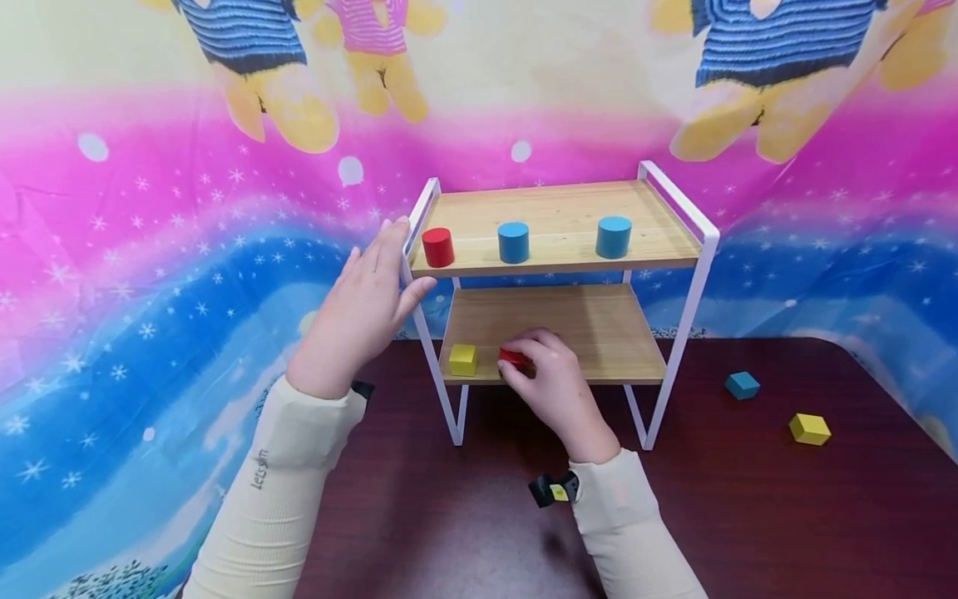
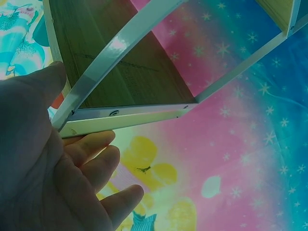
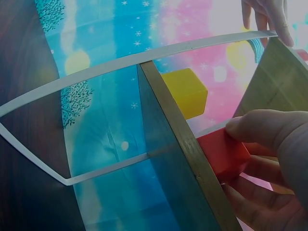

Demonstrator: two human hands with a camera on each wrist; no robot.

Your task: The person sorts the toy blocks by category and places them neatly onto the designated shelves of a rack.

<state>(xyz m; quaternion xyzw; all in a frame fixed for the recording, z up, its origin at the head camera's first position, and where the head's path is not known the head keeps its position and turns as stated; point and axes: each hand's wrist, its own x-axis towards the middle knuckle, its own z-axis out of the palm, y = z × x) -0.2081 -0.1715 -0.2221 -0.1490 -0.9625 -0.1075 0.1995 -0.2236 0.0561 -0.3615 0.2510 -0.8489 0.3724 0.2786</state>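
My right hand [image 1: 550, 378] pinches a red cube [image 3: 224, 155] between thumb and fingers at the front edge of the lower shelf [image 1: 599, 333]. Left of it on that shelf sits a yellow cube [image 1: 463, 360]. My left hand [image 1: 355, 308] rests against the top left corner of the white-framed rack [image 1: 690, 308], its fingers extended; in the left wrist view the thumb and fingers lie on either side of the frame. Along the upper shelf's front stand a red cylinder [image 1: 437, 248], a blue cylinder [image 1: 513, 243] and a second blue cylinder [image 1: 614, 238].
On the dark wooden table [image 1: 449, 516], right of the rack, lie a blue block [image 1: 743, 385] and a yellow block [image 1: 810, 429]. A colourful printed cloth [image 1: 187, 249] hangs behind the rack and along the left side.
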